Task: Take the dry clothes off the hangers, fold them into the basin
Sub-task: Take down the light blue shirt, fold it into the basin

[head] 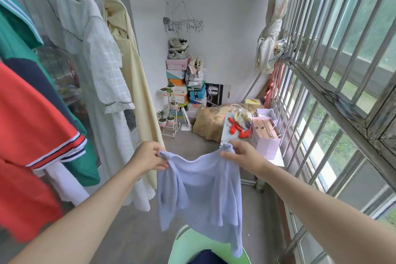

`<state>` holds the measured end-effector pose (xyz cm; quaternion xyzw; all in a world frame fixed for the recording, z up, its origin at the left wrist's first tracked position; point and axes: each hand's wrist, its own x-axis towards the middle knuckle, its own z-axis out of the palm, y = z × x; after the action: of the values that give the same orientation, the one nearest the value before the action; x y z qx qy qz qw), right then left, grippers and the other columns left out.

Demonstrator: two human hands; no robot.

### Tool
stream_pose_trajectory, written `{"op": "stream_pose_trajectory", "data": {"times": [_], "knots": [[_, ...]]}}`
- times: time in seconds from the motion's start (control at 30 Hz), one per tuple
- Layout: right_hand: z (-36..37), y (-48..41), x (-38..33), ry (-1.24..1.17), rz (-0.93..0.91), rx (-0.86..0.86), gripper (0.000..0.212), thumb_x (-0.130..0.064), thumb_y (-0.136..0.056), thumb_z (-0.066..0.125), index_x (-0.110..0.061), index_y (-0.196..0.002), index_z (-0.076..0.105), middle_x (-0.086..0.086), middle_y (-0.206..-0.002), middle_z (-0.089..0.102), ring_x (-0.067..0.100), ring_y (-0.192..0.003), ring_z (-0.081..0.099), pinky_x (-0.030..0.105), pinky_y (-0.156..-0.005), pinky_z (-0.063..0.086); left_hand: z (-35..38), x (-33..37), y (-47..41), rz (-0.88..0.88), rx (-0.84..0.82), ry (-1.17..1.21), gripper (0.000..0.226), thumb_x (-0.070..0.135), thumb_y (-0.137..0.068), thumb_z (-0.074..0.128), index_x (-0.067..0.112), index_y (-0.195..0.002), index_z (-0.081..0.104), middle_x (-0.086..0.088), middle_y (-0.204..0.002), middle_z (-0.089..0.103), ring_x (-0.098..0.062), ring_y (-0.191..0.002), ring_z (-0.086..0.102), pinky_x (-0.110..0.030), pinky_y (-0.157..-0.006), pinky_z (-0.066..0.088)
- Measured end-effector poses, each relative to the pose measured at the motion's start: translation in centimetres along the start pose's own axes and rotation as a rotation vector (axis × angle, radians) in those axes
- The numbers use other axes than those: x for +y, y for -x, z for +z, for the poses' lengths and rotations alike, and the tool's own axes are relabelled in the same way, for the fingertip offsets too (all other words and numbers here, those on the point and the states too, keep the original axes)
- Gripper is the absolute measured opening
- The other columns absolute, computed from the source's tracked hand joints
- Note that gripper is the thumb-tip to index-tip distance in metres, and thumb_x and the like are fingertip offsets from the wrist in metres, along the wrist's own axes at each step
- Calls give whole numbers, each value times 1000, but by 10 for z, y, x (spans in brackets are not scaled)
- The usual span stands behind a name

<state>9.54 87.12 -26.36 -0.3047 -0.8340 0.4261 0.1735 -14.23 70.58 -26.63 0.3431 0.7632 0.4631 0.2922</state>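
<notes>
Both shoulders of the blue top (203, 188) are being pinched, left hand (147, 157) and right hand (243, 154) level, its length hanging over the basin (182, 237)

A soft, matt knitted cloth is seen in the pale blue sweater (200, 188) — smooth plastic in the green basin (182, 240), dull grey metal in the window bars (334, 100).

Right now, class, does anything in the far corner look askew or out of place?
Yes. The shoebox stack is uneven, its boxes jutting at different angles, and loose sneakers are piled on top of it.
</notes>
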Motion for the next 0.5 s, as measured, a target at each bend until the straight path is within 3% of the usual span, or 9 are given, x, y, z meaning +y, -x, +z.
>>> {"op": "stream_pose_trajectory", "data": {"times": [0.1, 0.17, 0.27, 0.33, 0.4, 0.5], "knots": [[5, -3, -4, 281, 14, -71, 27, -17, -84, 67, -16, -68, 45, -4, -65, 44, 14, -65, 43, 21, -51, 29, -3, 2, -9, -6, 72, -57, 19, -1, -78, 71, 5, -78, 52, -20, -69, 62, -22, -57, 71, -34, -56, 60], [12, -5, 2, 429, 70, -20, 36, -24, -85, 63, -18, -63, 35, -4, -62, 39, 16, -63, 38, 25, -51, 25, 0, -2, -10, -50, 111, -175, 23, 3, -76, 68, 9, -74, 47, -19, -65, 62, -25, -58, 71, -41, -59, 60], [18, -10, -1, 334, 119, 87, 44, -30, -86, 62, -17, -61, 28, -4, -61, 33, 13, -58, 31, 26, -50, 22, 9, -7, -9, -61, 147, -283, 14, 10, -77, 65, 9, -72, 53, -19, -63, 69, -23, -55, 71, -44, -64, 60], [18, -12, -6, 329, 151, 53, 48, -33, -88, 62, -16, -61, 27, -2, -61, 32, 13, -56, 30, 26, -50, 21, 11, -5, -9, -73, 155, -298, 12, 14, -78, 65, 10, -73, 55, -13, -59, 69, -19, -53, 70, -37, -63, 59], [17, -12, -5, 257, 204, 55, 50, -33, -89, 62, -16, -60, 24, -2, -61, 28, 12, -54, 27, 26, -49, 18, 10, -3, -7, -79, 152, -331, 19, 23, -76, 65, 14, -66, 52, -4, -53, 62, -18, -51, 66, -27, -58, 49], [13, -12, 5, 87, 306, 27, 47, -37, -87, 64, -15, -61, 31, 0, -63, 32, 13, -58, 33, 24, -51, 24, 10, -1, -4, -46, 187, -309, 31, 36, -65, 60, 19, -56, 36, 2, -53, 41, -23, -56, 43, -29, -55, 28]]}}
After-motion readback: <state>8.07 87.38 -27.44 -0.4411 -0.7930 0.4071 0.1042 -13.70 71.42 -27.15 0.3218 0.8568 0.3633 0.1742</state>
